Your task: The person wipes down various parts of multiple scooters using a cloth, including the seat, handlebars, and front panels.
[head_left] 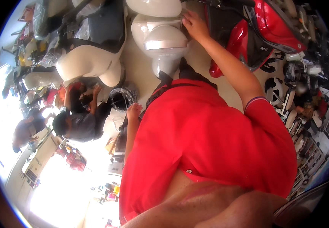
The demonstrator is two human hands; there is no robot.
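Note:
A white, rounded scooter body point(160, 38) with a silver band and a grey lower piece stands in front of me. My right hand point(195, 26) reaches forward to its right side, near the gap below the rounded white upper part point(155, 7). The fingers are slightly bent and apart, with the fingertips at the white edge; no firm grip shows. My left hand point(134, 111) hangs low beside my body with its fingers loosely apart and nothing visible in them. A round black-rimmed bin point(122, 99) is nearest to it.
A cream scooter point(86, 62) stands close on the left, and a red scooter point(244, 41) on the right. Two other people, one in dark clothes point(82, 123), are at the far left. Parts crowd the shelves point(308, 152) on the right.

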